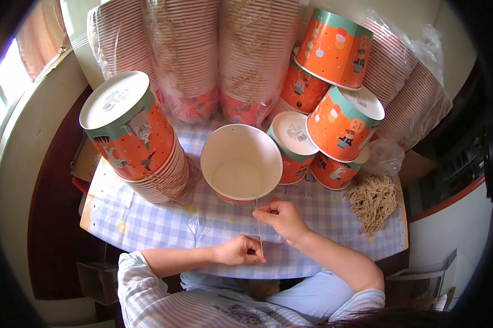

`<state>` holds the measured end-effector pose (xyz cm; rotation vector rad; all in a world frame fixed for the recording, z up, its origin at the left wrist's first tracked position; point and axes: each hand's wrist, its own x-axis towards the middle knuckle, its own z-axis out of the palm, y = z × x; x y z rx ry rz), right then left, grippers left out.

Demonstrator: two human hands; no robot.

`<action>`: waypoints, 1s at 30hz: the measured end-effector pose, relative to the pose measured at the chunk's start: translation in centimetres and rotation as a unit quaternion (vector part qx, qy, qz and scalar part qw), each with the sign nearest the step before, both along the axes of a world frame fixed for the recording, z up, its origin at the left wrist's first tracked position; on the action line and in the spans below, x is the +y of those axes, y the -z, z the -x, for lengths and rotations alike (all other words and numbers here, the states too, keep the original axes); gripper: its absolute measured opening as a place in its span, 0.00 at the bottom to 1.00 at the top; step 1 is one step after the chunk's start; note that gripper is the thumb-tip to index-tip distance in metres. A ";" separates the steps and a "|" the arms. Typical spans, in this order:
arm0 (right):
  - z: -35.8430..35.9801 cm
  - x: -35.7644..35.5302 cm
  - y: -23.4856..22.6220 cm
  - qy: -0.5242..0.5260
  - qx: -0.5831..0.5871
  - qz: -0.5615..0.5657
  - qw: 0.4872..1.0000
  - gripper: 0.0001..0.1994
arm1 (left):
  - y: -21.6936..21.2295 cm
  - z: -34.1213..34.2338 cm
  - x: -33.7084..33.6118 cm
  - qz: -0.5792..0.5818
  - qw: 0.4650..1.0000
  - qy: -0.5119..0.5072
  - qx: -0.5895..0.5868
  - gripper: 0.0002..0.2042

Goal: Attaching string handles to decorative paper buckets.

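Nearest to you: your left hand [240, 251] sits low at the desk edge, fingers pinched narrow on the lower end of a thin pale string [259, 232]. Your right hand [282, 217] is a bit further and higher, fingers also pinched narrow, on the upper end of the same string. So the string runs btw. the two hands, long axis nearly straight away from you, slightly tilted, and pulled tight. Its top end goes past the right fingers and reaches the near rim of the open paper bucket [241, 163]; I cannot tell if it touches the rim or passes through it.

The bucket lies just beyond the right hand, mouth tipped toward you, white inside, nothing in it. The right hand is the nearer one to it; nothing stands btw. them.

Around, on the desk [148, 224] w/ blue checked cloth: left of the bucket a tilted stack of orange buckets [134, 136], very close. Right of it, several orange buckets w/ white lids [334, 128], touching each other. Further right, a heap of pale strings [373, 201], well apart from your hands. At the back, long nested stacks in clear plastic sleeves [203, 54] lean against the wall.
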<state>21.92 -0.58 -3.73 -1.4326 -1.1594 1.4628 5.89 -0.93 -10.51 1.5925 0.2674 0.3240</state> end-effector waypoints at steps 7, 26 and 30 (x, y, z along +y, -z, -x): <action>0.7 0.5 -0.2 0.001 0.018 0.002 1.000 0.08 | 0.7 -0.4 -1.3 -0.103 0.993 0.045 -0.044 0.03; 0.9 0.3 -0.1 0.024 0.058 -0.011 0.998 0.07 | 0.8 -0.6 -1.5 -0.059 0.995 0.032 -0.071 0.03; 1.2 0.3 -0.3 0.015 0.052 -0.020 0.998 0.08 | 0.8 -0.5 -1.6 -0.059 0.995 0.042 -0.063 0.02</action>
